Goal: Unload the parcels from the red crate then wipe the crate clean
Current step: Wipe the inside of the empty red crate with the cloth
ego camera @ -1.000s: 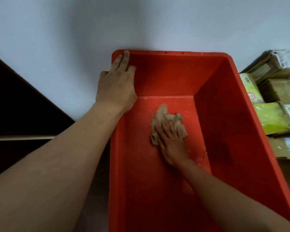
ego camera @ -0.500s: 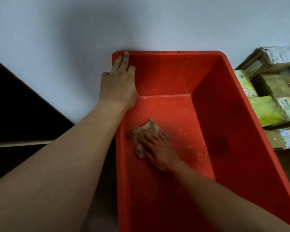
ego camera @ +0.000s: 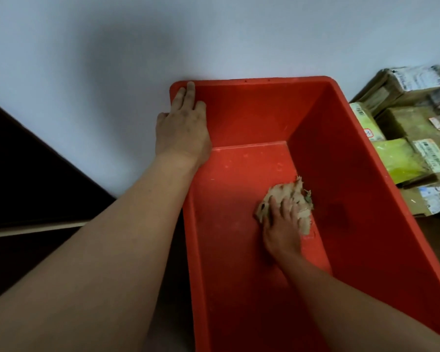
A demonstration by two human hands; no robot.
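The red crate (ego camera: 252, 113) is found emptied. No parcel is seen inside it, and the parcels (ego camera: 417, 138) are stacked outside, just beside its right wall. The unloading step is therefore judged complete, and the wiping step is in hand.

The left hand (ego camera: 183, 125) is laid on the crate's far left corner. Its fingers (ego camera: 189, 94) are straight and rest flat along the rim, and nothing is gripped. The hand is judged to be steadying the crate.

The right hand (ego camera: 281, 224) is placed inside, on the crate floor close to the right wall. A crumpled beige cloth (ego camera: 290, 196) is pressed beneath it. The fingers (ego camera: 273, 207) are spread nearly flat on top of the cloth, not curled round it.

Pale specks and smears are noted on the crate floor toward the far wall, and a darker patch is visible on the right wall beside the cloth. The near end of the floor lies in shadow, and its condition cannot be told.

The wiping is judged partly done. For the next move, firm downward pressure on the cloth is called for. Strokes should be carried over the marked far section, into the corners and up the walls, with the rim braced throughout.
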